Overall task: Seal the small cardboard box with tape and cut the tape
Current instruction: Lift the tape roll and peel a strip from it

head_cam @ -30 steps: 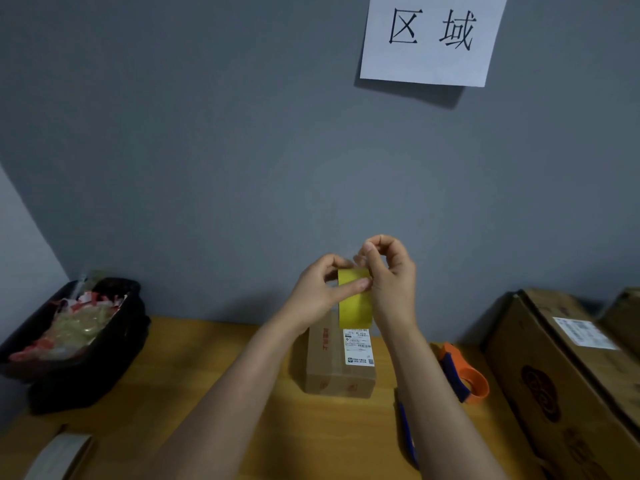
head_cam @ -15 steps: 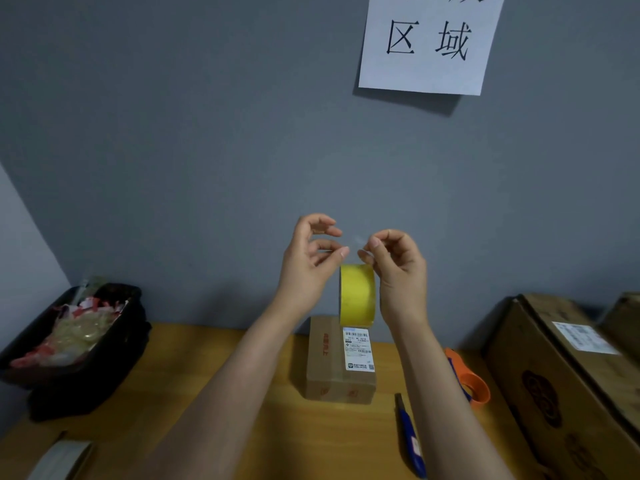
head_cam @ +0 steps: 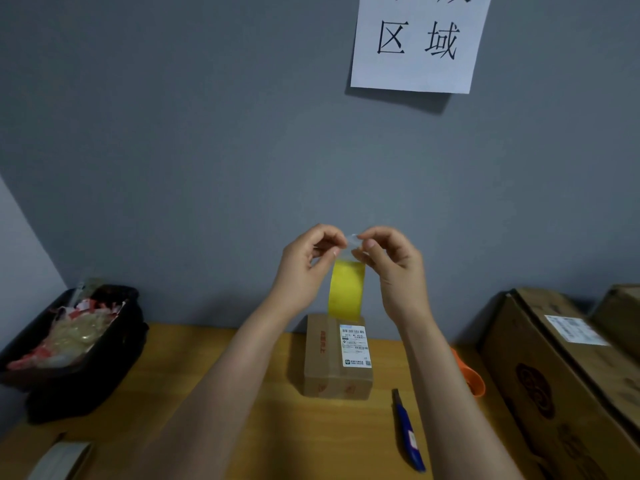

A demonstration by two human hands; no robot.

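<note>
Grey wall is backing raised hands: the left hand (head_cam: pixel 304 268) and right hand (head_cam: pixel 391 268) are each pinching the clear tape end (head_cam: pixel 353 241), with the yellow tape roll (head_cam: pixel 347 292) hanging below. Thin, sticky film probably wants edge-only gripping. Beneath, the small cardboard box (head_cam: pixel 337 358) is resting unheld on the wooden table (head_cam: pixel 277 427), a blue cutter (head_cam: pixel 408 434) just beside it.

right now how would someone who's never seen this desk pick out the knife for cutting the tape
Start at the wooden table and find the small cardboard box at its middle. Just right of and nearer than that box lies the blue utility knife, a slim pen-like handle, unlike the rounded orange dispenser farther right.
</note>
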